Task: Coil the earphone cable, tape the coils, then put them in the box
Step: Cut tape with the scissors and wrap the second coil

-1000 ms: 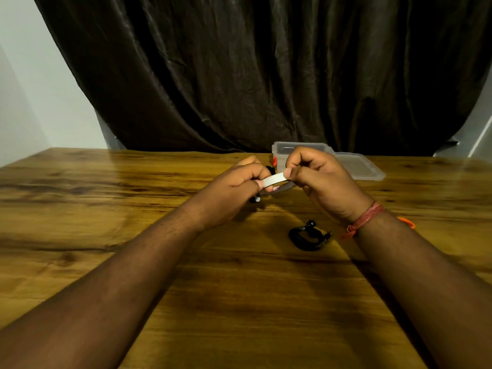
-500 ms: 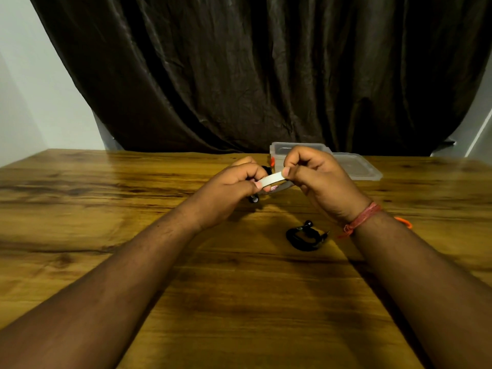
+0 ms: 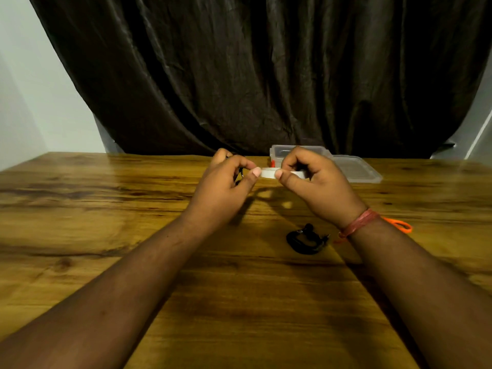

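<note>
Pinching white tape roll (image 3: 269, 172) between your hands, left hand (image 3: 226, 182), right hand (image 3: 314, 182); its long axis runs 9-to-3. Coiled earphone (image 3: 306, 239) lies on desk (image 3: 133, 222) at 5 o'clock, box (image 3: 354, 169) beyond.

A dark brown curtain (image 3: 266, 75) hangs in folds behind the far edge of a wooden desk (image 3: 106, 209), flanked by pale walls (image 3: 34, 97).

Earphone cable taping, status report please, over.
Left hand pinching free tape end, black cable tucked in same grip. Right hand holding white tape roll. One coiled black earphone bundle on wooden table. Clear plastic box open, nothing blocking.
</note>
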Available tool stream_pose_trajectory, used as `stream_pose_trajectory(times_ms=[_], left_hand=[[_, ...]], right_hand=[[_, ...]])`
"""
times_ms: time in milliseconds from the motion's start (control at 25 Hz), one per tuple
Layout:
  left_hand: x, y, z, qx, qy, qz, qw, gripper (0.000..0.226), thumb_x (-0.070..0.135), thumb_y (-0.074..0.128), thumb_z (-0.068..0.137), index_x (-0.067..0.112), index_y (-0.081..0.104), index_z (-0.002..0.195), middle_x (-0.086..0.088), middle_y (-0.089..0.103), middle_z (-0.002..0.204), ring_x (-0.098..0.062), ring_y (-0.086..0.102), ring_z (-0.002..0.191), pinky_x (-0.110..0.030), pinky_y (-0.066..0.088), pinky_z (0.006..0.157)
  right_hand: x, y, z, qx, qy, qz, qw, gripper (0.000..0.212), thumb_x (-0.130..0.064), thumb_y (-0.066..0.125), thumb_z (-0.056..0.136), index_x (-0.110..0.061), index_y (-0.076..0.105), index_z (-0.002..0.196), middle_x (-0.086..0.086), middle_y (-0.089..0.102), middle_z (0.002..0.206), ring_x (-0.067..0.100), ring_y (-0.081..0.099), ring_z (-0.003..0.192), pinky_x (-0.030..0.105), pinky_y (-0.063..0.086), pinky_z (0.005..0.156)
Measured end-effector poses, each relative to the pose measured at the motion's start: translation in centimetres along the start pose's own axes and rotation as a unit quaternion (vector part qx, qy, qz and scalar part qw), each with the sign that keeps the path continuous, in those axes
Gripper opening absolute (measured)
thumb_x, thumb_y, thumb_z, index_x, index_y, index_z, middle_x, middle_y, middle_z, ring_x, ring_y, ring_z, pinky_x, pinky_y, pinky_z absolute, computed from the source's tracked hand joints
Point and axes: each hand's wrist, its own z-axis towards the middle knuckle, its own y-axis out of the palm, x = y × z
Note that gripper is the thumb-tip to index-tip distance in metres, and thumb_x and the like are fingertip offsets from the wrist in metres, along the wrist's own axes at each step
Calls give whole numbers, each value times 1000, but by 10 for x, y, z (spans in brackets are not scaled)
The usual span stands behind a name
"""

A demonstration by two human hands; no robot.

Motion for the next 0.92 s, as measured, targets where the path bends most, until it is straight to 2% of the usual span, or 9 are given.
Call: stream_pose_trajectory(times_ms=[160, 360, 560, 720, 920], left_hand=[[1, 3, -2, 10, 12, 0, 1000, 18, 34, 59, 93, 22, 66, 104, 5, 45, 94, -8, 47, 84, -30, 46, 73], [2, 5, -2, 14, 21, -11, 1000, 11, 28, 63, 91, 21, 67, 98, 11, 42, 89, -9, 47, 81, -31, 47, 72], [0, 2, -1, 9, 6, -38, 999, 2, 26, 64, 91, 27, 65, 90, 13, 45, 89, -8, 51, 84, -32, 50, 76], [-1, 0, 1, -5, 8, -29, 1000, 3, 25, 64, 90, 27, 65, 88, 10, 46, 87, -9, 49, 79, -29, 47, 72], [1, 0, 2, -15, 16, 14, 1000, 2, 22, 61, 88, 20, 63, 88, 7, 45, 88, -10, 48, 80, -30, 47, 71]], right_hand=[[0, 3, -1, 15, -12, -60, 998, 11, -22, 64, 88, -17, 58, 80, -9, 54, 74, 5, 51, 71, 24, 40, 62], [0, 3, -1, 13, -16, -84, 996, 12, -21, 64, 90, -18, 57, 80, -4, 56, 77, 14, 53, 73, 36, 44, 63], [0, 3, -1, -2, -24, -92, 995, 12, -22, 64, 90, -18, 58, 80, -5, 56, 79, 11, 52, 75, 29, 42, 63], [1, 2, 0, -6, -29, -95, 995, 12, -23, 64, 89, -19, 57, 79, -5, 55, 78, 9, 51, 75, 23, 38, 62], [0, 3, 0, -13, -35, -100, 994, 13, -22, 64, 87, -14, 57, 79, 0, 57, 77, 12, 51, 73, 26, 39, 61]])
